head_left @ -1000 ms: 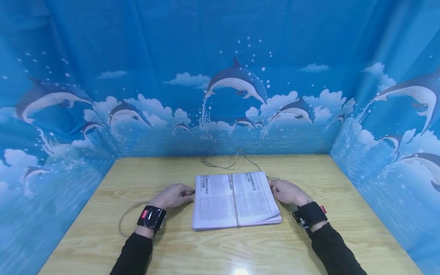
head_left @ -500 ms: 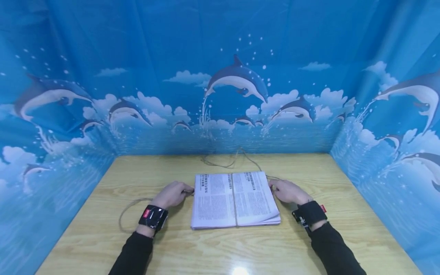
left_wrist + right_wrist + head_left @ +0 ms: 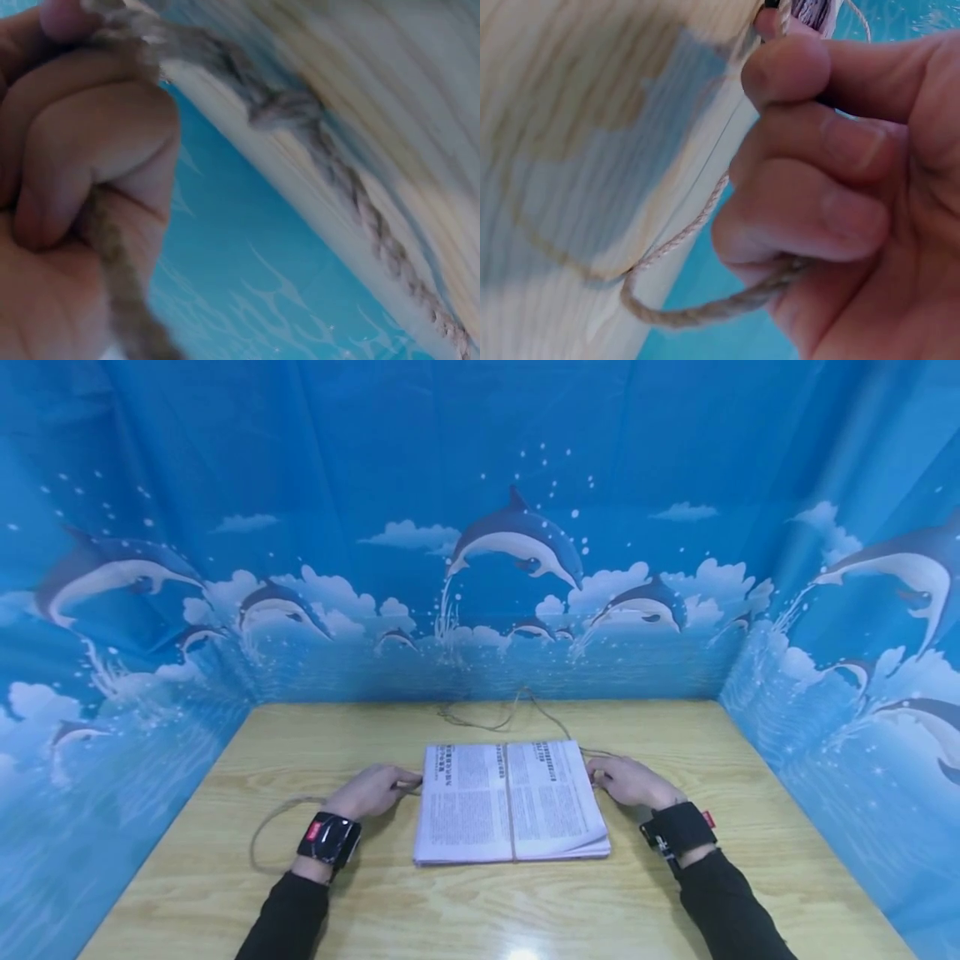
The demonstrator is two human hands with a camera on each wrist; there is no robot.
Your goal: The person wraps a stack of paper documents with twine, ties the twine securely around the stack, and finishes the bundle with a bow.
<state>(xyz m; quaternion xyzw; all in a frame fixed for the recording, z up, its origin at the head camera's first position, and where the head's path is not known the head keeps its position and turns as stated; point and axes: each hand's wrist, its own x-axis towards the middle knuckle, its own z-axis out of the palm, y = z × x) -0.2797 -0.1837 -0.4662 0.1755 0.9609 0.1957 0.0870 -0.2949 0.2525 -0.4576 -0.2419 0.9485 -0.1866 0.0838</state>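
Note:
A stack of folded newspapers (image 3: 468,818) lies flat on the wooden table, with a strand of twine (image 3: 509,797) running front to back over its middle. At its left edge is my left hand (image 3: 372,791), gripping twine that stretches to the stack's side. In the left wrist view, curled fingers (image 3: 97,142) hold this braided twine (image 3: 356,195), and a second length passes through the fist. My right hand (image 3: 633,781) is at the stack's right edge. Its curled fingers (image 3: 802,210) grip twine (image 3: 705,311), which loops out below them in the right wrist view.
Loose twine (image 3: 483,725) lies in loops behind the stack, near the back edge of the table (image 3: 322,727). More twine (image 3: 258,835) curves beside my left wrist. A blue dolphin-printed curtain (image 3: 345,568) encloses the back and both sides.
The stack has shifted slightly to the left, and so has my left hand, with twine now showing between its fingers and the stack. My right hand stays in nearly the same place.

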